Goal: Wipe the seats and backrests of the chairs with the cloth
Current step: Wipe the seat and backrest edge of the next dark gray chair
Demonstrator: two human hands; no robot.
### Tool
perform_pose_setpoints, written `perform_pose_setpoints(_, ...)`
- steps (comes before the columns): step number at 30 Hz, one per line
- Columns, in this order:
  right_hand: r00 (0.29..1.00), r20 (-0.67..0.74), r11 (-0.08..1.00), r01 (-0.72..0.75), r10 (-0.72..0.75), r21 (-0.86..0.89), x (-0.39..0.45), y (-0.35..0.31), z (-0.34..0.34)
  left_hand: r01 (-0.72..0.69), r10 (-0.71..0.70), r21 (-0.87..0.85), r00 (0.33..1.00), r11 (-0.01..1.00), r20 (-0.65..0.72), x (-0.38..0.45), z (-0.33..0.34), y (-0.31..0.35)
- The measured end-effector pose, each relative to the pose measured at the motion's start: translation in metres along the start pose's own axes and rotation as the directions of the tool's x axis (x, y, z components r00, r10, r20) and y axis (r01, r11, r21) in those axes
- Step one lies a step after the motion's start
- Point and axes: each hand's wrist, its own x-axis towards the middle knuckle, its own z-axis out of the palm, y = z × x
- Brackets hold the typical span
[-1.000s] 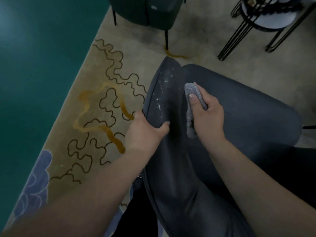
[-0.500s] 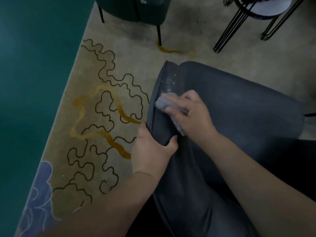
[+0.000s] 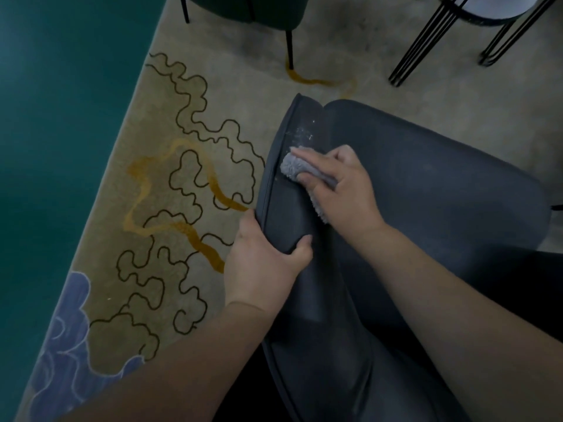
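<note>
A dark grey upholstered chair [image 3: 426, 190] fills the lower right, seen from above. Its backrest edge [image 3: 292, 129] runs down the middle and carries whitish specks near the top. My left hand [image 3: 268, 257] grips that backrest edge from the outside, thumb on the inner face. My right hand [image 3: 344, 184] presses a fluffy grey cloth [image 3: 294, 169] against the inner face of the backrest, just below the specks. Part of the cloth is hidden under my fingers.
A dark green chair [image 3: 249, 7] on thin black legs stands at the top. A round table with black wire legs [image 3: 426, 47] is at the top right. The beige patterned carpet [image 3: 189, 184] meets a teal floor area [image 3: 61, 117] on the left.
My right hand has swept the cloth from the inner side of the backrest leftward to its edge. My left hand keeps its grip, and the camera has shifted slightly.
</note>
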Motion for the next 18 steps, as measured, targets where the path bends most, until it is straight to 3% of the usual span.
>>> perform_pose_setpoints(2,1.000,-0.014,0.999,0.015,-0.014,0.035,0.004,-0.006,0.003,-0.013,0.013,-0.001,1.000,1.000,-0.005,0.000,0.000,0.001)
perform_pose_setpoints(6,0.961,0.131,0.965,0.254,-0.245,-0.058,0.010,-0.017,0.014,-0.016,0.016,-0.004,1.000,1.000,0.004,0.000,0.000,0.000)
perform_pose_setpoints(11,0.997,-0.011,0.997,0.070,-0.070,-0.034,0.035,-0.005,0.010,0.007,-0.007,0.017,1.000,1.000,-0.003,0.003,0.002,-0.003)
perform_pose_setpoints(15,0.973,0.057,0.973,0.227,-0.225,-0.032,0.013,-0.014,0.017,-0.003,0.003,-0.002,1.000,1.000,-0.003,0.003,0.001,-0.001)
perform_pose_setpoints(18,0.981,0.036,0.973,0.194,-0.191,-0.121,0.034,-0.016,0.019,-0.009,0.009,-0.004,1.000,1.000,-0.016,0.004,0.001,-0.004)
